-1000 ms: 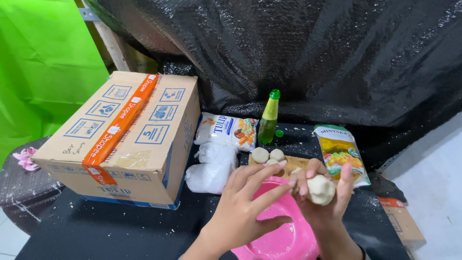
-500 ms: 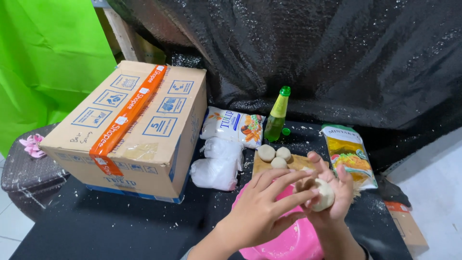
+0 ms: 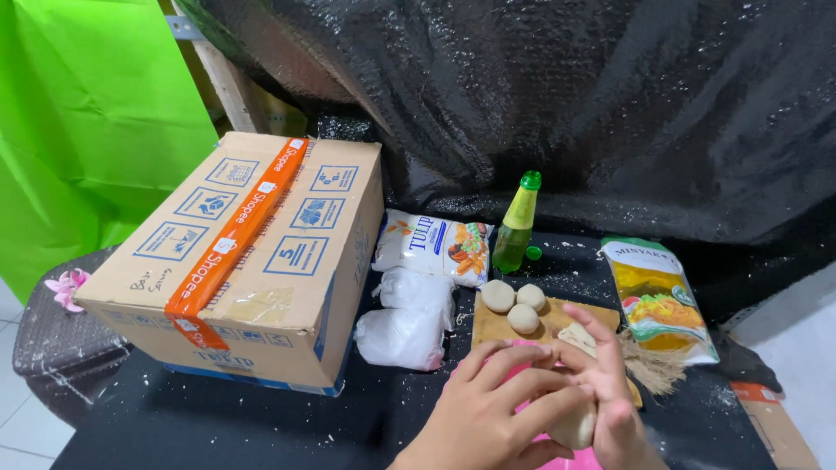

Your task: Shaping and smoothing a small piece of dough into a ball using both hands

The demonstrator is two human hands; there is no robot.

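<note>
Cardboard box [image 3: 239,261] is sitting at left on the table [image 3: 218,426]. Two plastic bags [image 3: 407,318] are lying just right of it, flour packet [image 3: 433,246] behind them. Bottle [image 3: 515,224] is standing behind the wooden board [image 3: 501,326], which is carrying three dough balls [image 3: 514,306]. Oil pouch [image 3: 659,300] is lying at right. Both hands [image 3: 540,413] are meeting in front of the board.

Black-covered desk [image 3: 261,426], dusted w/ white specks. On it: large cardboard box [image 3: 244,261] w/ orange tape at left; two white powder bags [image 3: 409,318] beside it; printed flour bag [image 3: 433,246] behind them; green bottle [image 3: 515,226] upright, its loose green cap [image 3: 534,253] just beside; wooden board [image 3: 540,326] w/ three dough balls [image 3: 514,306]; yellow-green pouch [image 3: 659,296] at right.
</note>
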